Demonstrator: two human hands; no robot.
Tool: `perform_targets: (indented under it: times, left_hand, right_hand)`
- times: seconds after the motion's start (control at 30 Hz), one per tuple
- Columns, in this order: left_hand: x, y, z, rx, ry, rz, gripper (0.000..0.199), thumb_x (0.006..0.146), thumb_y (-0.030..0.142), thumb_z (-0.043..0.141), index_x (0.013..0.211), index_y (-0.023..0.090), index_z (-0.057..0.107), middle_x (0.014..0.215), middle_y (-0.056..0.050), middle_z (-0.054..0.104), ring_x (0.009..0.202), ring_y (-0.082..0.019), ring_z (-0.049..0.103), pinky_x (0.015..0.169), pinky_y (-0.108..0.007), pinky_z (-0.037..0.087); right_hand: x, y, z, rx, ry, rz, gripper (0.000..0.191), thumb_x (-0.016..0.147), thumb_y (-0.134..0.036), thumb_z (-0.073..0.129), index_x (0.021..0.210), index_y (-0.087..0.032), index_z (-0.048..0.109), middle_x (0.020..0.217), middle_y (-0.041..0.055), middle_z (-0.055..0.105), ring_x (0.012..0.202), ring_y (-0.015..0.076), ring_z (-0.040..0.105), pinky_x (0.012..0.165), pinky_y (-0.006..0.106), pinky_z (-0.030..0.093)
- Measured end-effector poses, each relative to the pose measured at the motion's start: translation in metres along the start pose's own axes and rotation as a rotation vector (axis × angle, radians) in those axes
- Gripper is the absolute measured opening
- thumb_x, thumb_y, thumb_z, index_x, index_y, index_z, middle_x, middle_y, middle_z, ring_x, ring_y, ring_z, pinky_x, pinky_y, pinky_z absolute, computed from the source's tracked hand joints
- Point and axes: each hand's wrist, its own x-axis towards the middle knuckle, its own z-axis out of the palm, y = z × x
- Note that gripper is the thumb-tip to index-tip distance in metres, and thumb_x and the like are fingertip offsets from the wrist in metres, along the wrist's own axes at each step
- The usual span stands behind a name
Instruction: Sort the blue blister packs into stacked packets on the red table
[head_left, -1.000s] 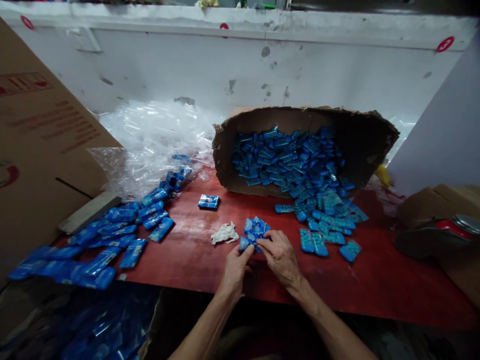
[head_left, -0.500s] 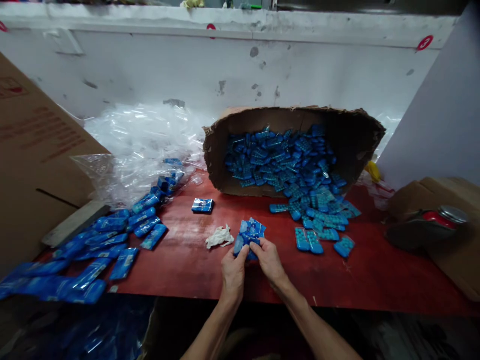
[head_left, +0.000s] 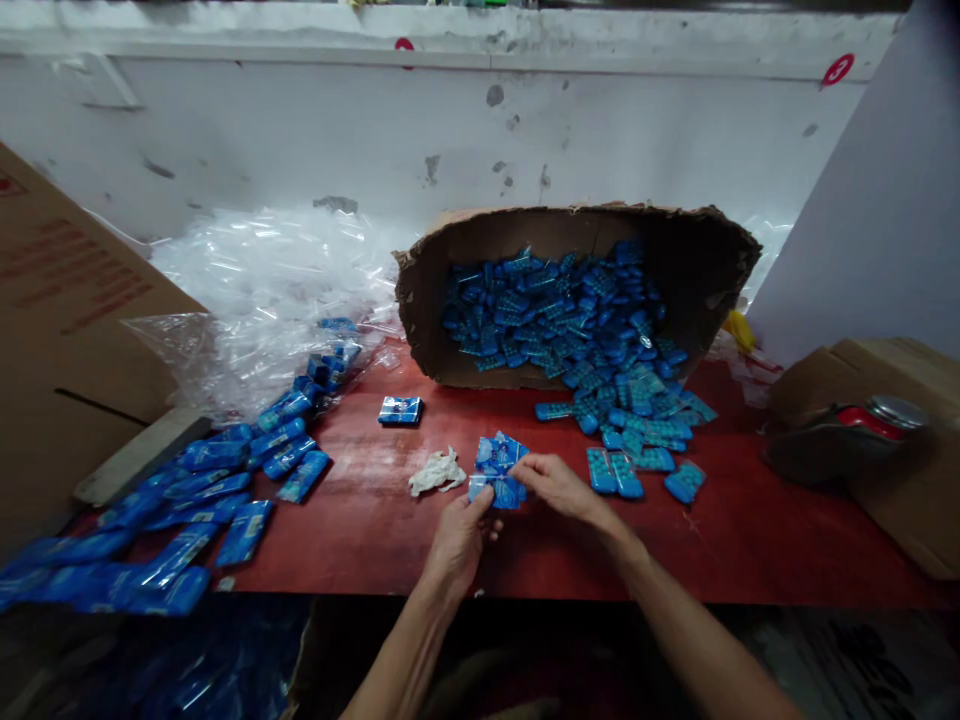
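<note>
A flat blue printed card [head_left: 499, 456], with a fold line across its middle, lies spread open above the red tabletop. My left hand [head_left: 459, 533] pinches its lower edge between thumb and fingers. At the card's right side, the closed fingertips of my right hand [head_left: 559, 486] grip or press its edge; the exact contact is hard to see. A crumpled white tissue [head_left: 437, 472] rests just left of the card. Beyond the tissue sits a small stack of blue printed cards [head_left: 400, 410].
A torn cardboard box [head_left: 427, 350] on its side spills blue blister packs [head_left: 555, 310] onto the red table [head_left: 360, 530]. Clear plastic bags [head_left: 262, 270] and finished-looking blue packets [head_left: 244, 530] cover the left. A red tin with a metal lid [head_left: 885, 415] stands right.
The blue card, folded between both hands before, is now spread flatter. My right hand has shifted up and right to its side edge. The view has shifted slightly.
</note>
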Motion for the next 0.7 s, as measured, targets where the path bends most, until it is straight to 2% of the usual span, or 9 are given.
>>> perform_targets:
  times: [0.03, 0.07, 0.17, 0.27, 0.33, 0.4, 0.57, 0.63, 0.7]
  left_hand:
    - [-0.002, 0.001, 0.0, -0.025, 0.021, -0.03, 0.026, 0.062, 0.034, 0.066, 0.071, 0.011, 0.056, 0.054, -0.002, 0.058, 0.041, -0.007, 0.048, 0.039, -0.017, 0.033]
    - [-0.004, 0.002, 0.0, -0.053, 0.041, -0.065, 0.024, 0.064, 0.033, 0.064, 0.071, 0.012, 0.055, 0.052, -0.002, 0.058, 0.041, -0.007, 0.048, 0.039, -0.017, 0.033]
    - [-0.01, 0.005, 0.002, -0.133, 0.086, -0.155, 0.018, 0.071, 0.031, 0.059, 0.071, 0.014, 0.052, 0.051, -0.002, 0.057, 0.04, -0.007, 0.049, 0.039, -0.016, 0.033]
    - [-0.016, 0.007, 0.004, -0.207, 0.096, -0.216, 0.016, 0.076, 0.03, 0.053, 0.07, 0.015, 0.05, 0.048, -0.001, 0.055, 0.039, -0.007, 0.047, 0.037, -0.014, 0.033]
    - [-0.018, 0.007, 0.004, -0.252, 0.085, -0.246, 0.018, 0.078, 0.031, 0.05, 0.071, 0.015, 0.049, 0.048, 0.0, 0.054, 0.038, -0.007, 0.046, 0.036, -0.014, 0.032]
    - [-0.019, 0.005, 0.004, -0.286, 0.072, -0.273, 0.018, 0.078, 0.032, 0.049, 0.07, 0.015, 0.049, 0.048, 0.0, 0.053, 0.037, -0.006, 0.045, 0.035, -0.014, 0.031]
    - [-0.013, -0.003, 0.006, -0.36, 0.109, -0.316, 0.021, 0.08, 0.031, 0.047, 0.067, 0.015, 0.047, 0.046, 0.001, 0.051, 0.037, -0.006, 0.046, 0.035, -0.014, 0.034]
    - [-0.011, -0.004, 0.007, -0.385, 0.135, -0.329, 0.022, 0.08, 0.031, 0.047, 0.067, 0.014, 0.048, 0.047, 0.0, 0.052, 0.038, -0.007, 0.047, 0.036, -0.014, 0.036]
    - [-0.009, -0.004, 0.009, -0.408, 0.133, -0.343, 0.022, 0.079, 0.032, 0.049, 0.066, 0.014, 0.049, 0.049, 0.0, 0.053, 0.04, -0.007, 0.049, 0.038, -0.015, 0.037]
  right_hand:
    - [0.008, 0.001, -0.009, -0.052, 0.017, -0.009, 0.02, 0.075, -0.034, 0.053, 0.078, -0.018, 0.064, 0.076, 0.001, 0.06, 0.07, 0.0142, 0.054, 0.062, 0.022, 0.04]
    - [0.018, 0.003, -0.017, -0.108, 0.05, -0.005, 0.021, 0.074, -0.029, 0.055, 0.092, -0.02, 0.062, 0.093, 0.004, 0.059, 0.084, 0.0174, 0.053, 0.07, 0.025, 0.04]
    - [0.049, 0.014, -0.037, -0.26, 0.121, 0.062, 0.044, 0.069, -0.013, 0.057, 0.112, -0.021, 0.052, 0.121, 0.0119, 0.044, 0.107, 0.0247, 0.044, 0.082, 0.032, 0.034]
    - [0.072, 0.025, -0.047, -0.351, 0.09, 0.129, 0.041, 0.062, -0.006, 0.06, 0.102, -0.017, 0.057, 0.114, 0.0155, 0.051, 0.105, 0.029, 0.046, 0.083, 0.036, 0.033]
    - [0.079, 0.028, -0.048, -0.377, 0.057, 0.153, 0.031, 0.06, -0.008, 0.062, 0.091, -0.014, 0.061, 0.102, 0.0155, 0.058, 0.1, 0.03, 0.05, 0.083, 0.038, 0.034]
    - [0.08, 0.029, -0.048, -0.382, 0.051, 0.157, 0.028, 0.062, -0.012, 0.063, 0.089, -0.012, 0.06, 0.095, 0.0156, 0.06, 0.098, 0.0302, 0.052, 0.083, 0.039, 0.034]
    - [0.06, 0.024, -0.055, -0.29, 0.131, 0.14, 0.04, 0.074, -0.022, 0.048, 0.114, -0.013, 0.045, 0.102, 0.0144, 0.059, 0.096, 0.0246, 0.054, 0.081, 0.036, 0.039]
    - [0.043, 0.021, -0.057, -0.214, 0.142, 0.138, 0.041, 0.079, -0.023, 0.038, 0.119, -0.013, 0.039, 0.099, 0.0117, 0.06, 0.084, 0.0195, 0.058, 0.071, 0.033, 0.046]
    - [0.022, 0.018, -0.057, 0.032, 0.107, 0.116, 0.04, 0.08, -0.024, 0.032, 0.118, -0.014, 0.037, 0.098, 0.0095, 0.061, 0.071, 0.0152, 0.059, 0.058, 0.029, 0.049]
